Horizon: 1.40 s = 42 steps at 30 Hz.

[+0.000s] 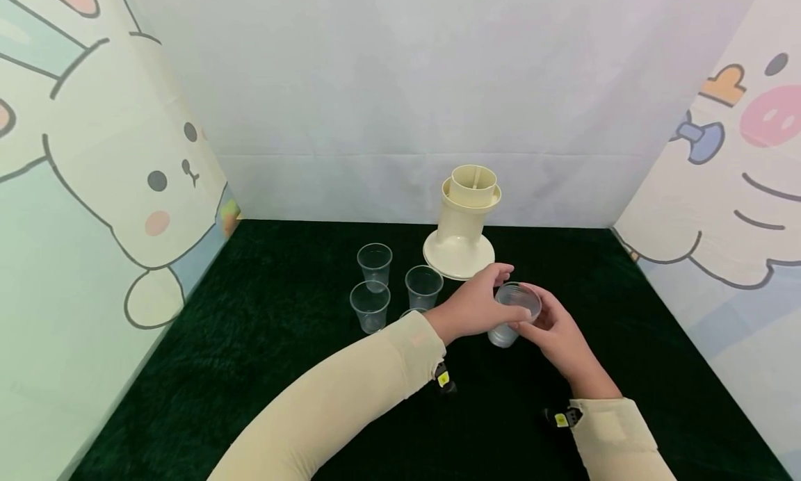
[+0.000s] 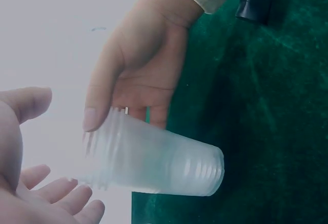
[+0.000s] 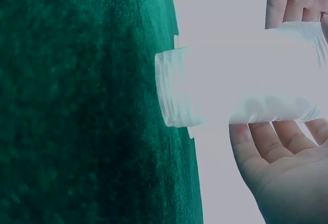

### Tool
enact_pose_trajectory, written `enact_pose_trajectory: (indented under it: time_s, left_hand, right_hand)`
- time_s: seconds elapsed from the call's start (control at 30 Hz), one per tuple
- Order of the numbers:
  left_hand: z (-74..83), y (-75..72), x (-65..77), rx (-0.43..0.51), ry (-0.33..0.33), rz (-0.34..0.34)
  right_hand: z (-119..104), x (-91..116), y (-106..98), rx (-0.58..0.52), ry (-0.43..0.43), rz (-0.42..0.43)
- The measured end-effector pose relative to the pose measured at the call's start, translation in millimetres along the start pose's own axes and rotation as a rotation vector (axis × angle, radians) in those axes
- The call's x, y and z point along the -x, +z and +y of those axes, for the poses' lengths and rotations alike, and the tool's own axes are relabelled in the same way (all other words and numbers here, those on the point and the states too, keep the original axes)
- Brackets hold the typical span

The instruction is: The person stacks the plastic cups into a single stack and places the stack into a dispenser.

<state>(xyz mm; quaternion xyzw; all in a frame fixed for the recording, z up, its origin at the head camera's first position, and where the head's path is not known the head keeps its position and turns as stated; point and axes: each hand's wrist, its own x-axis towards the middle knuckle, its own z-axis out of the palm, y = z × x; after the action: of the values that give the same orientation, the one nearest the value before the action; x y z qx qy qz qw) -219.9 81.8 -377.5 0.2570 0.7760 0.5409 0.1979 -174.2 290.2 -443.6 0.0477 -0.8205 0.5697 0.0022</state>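
Observation:
A stack of nested clear plastic cups [image 1: 504, 336] is held tilted above the dark green cloth. My right hand [image 1: 563, 345] grips it near the rims, thumb on the near side and fingers around the far side. Close by the rims, my left hand [image 1: 472, 306] has its thumb and fingers spread and relaxed. In the left wrist view, the fingers of my left hand [image 2: 10, 152] lie beside the rim end of the stack [image 2: 164, 155]; whether they touch it is unclear. The right wrist view has the stack's ribbed base end [image 3: 177, 88] over the cloth.
Clear cups stand left of my hands: a back one [image 1: 375, 262], a front one [image 1: 370, 306], one to their right [image 1: 423, 286], and another partly hidden by my left sleeve. A cream cylindrical holder [image 1: 461, 234] with a round base stands behind my hands. White fabric walls [image 1: 400, 92] enclose the table.

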Motion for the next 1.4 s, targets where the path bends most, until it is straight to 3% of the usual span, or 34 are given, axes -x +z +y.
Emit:
enact_pose_trajectory:
  time_s: [0.67, 0.9, 1.4]
  left_hand:
    - [18.9, -26.7, 31.0, 0.029, 0.119, -0.024]
    - [15.0, -32.6, 47.7, 0.054, 0.148, -0.036]
    - [-5.4, -65.5, 84.3, 0.031, 0.238, 0.073]
  right_hand:
    - [1.5, -0.7, 2.0, -0.012, 0.017, 0.008]
    - [1.3, -0.8, 2.6, -0.005, 0.027, 0.008]
    - [3.4, -0.8, 4.1, 0.002, 0.022, 0.018]
